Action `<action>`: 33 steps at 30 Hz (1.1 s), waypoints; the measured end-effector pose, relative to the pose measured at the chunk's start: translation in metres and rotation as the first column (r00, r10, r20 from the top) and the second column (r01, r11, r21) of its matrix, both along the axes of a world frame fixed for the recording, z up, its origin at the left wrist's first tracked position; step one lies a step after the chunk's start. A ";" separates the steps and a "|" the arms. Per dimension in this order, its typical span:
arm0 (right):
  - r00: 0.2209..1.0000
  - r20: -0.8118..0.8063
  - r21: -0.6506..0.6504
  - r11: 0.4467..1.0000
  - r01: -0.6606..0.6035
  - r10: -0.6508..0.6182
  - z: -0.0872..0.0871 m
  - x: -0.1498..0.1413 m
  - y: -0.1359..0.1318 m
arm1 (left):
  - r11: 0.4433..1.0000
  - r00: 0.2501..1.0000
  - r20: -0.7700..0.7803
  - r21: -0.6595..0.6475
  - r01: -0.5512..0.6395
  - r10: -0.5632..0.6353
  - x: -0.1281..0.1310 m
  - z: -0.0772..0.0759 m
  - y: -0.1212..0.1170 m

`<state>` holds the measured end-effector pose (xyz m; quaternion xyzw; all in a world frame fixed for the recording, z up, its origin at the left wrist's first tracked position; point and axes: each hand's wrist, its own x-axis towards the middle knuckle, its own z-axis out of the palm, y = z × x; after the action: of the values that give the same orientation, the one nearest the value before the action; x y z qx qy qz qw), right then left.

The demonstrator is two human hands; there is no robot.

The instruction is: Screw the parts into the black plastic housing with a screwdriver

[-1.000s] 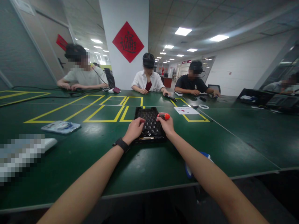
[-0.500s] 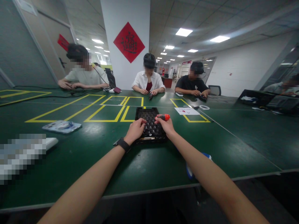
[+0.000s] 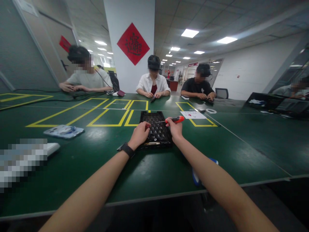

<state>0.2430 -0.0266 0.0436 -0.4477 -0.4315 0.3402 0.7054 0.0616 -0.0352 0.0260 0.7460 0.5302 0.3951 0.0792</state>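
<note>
My right hand [image 3: 175, 129] grips the red-and-black handle of a screwdriver [image 3: 177, 119]. Its thin shaft points left above a black rectangular case [image 3: 158, 129]. Rows of small shiny pieces show inside the case, which lies flat in front of me. My left hand [image 3: 140, 133], with a dark watch on the wrist, rests at the case's left side. Its fingers are curled together in a pinch near the screwdriver tip, and whatever they hold is too small to make out.
A patterned phone-like slab [image 3: 64, 131] lies to the left on the green table [image 3: 96, 177]. A blue-and-white roll [image 3: 196, 177] sits partly beneath my right forearm. Farther off are a printed sheet [image 3: 193, 115] and a white ring [image 3: 210, 111]. Several people sit across the table.
My right hand has shifted slightly right with the screwdriver, drawing its tip away from my left fingers; more of the shaft shows. The left hand and case have barely moved.
</note>
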 end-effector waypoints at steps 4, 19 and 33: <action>0.983 -0.180 -0.118 0.993 0.010 -0.032 0.001 0.002 0.001 | 1.000 1.000 -0.011 0.014 0.003 -0.002 -0.001 -0.003 0.003; 0.940 -0.341 -0.209 0.976 -0.055 -0.020 0.006 0.003 -0.002 | 0.995 0.996 0.052 -0.052 0.079 -0.077 -0.001 -0.004 0.001; 0.945 -0.326 -0.175 0.980 -0.093 0.031 0.008 0.003 -0.005 | 0.995 0.995 0.082 -0.076 0.057 -0.051 0.000 0.001 -0.002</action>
<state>0.2459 -0.0315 0.0514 -0.4372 -0.2907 0.4700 0.7095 0.0616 -0.0377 0.0269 0.7398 0.5215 0.4013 0.1402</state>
